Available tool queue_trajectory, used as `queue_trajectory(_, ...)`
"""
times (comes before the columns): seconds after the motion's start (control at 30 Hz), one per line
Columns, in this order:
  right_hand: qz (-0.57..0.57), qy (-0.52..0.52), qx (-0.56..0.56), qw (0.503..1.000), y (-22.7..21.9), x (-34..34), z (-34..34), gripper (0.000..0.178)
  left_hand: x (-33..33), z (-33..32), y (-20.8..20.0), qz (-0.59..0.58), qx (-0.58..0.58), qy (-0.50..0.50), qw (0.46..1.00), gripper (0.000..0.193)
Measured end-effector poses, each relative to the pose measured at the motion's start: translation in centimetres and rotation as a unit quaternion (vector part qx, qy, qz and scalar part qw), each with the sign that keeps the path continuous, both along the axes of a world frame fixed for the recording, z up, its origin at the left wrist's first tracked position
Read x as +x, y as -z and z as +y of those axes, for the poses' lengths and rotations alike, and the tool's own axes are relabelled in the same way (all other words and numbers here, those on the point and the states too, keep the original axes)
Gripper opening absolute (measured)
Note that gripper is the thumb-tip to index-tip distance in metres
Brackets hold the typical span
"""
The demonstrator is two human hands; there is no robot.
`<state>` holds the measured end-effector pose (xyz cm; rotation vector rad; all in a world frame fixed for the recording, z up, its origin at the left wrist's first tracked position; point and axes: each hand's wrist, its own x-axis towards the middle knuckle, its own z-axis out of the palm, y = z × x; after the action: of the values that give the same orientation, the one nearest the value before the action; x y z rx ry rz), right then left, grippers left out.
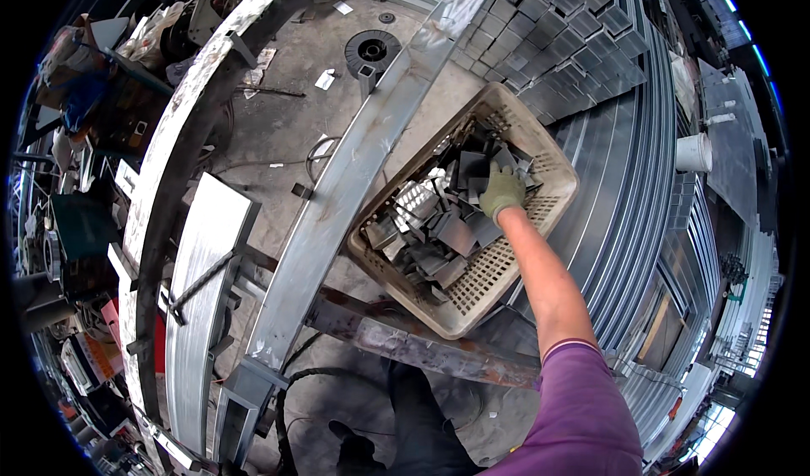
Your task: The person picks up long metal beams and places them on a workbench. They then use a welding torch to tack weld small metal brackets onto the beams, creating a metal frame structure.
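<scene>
The gloved right hand rests among metal pieces inside a crate. Whether it grips any, I cannot tell.

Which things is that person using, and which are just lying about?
Seem in use:
- green-gloved right hand, reaching into the basket
- beige slotted plastic basket
- flat grey metal pieces inside it

Seem just lying about:
- round black reel
- white paper-like scrap
- stacked silver metal tubes
</scene>
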<state>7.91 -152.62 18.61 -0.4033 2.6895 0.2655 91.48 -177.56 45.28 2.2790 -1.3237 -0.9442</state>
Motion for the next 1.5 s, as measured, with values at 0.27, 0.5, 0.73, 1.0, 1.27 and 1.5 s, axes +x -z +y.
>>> queue_trajectory(0.27,-0.060,0.199,-0.331,0.920,-1.5,-2.3,3.0,0.057,2.3,-0.1,0.8,-0.028,0.016,-0.029,0.999,0.020)
queue_trajectory(0.5,-0.036,0.233,-0.253,0.938,3.5,-7.5,4.1,0.105,3.0,-0.9,0.7,0.004,0.053,-0.020,0.998,0.021)
queue_trajectory(0.73,-0.101,0.156,-0.175,0.967,0.8,-4.5,0.8,0.064,0.9,-0.3,0.3,-0.027,0.040,-0.066,0.997,0.026)
queue_trajectory(1.0,-0.113,0.149,-0.223,0.957,2.1,-3.4,0.9,0.069,-0.9,-0.7,-0.3,-0.104,0.062,-0.012,0.993,0.029)
queue_trajectory(1.27,-0.039,-0.202,-0.028,0.978,0.2,0.2,-0.2,0.066,-0.1,-1.0,0.5,-0.186,0.042,0.095,0.977,0.030)
queue_trajectory(1.5,-0.101,-0.173,0.031,0.979,-1.7,1.5,-2.0,0.061,0.0,-0.2,0.5,-0.070,0.017,-0.023,0.997,0.025)
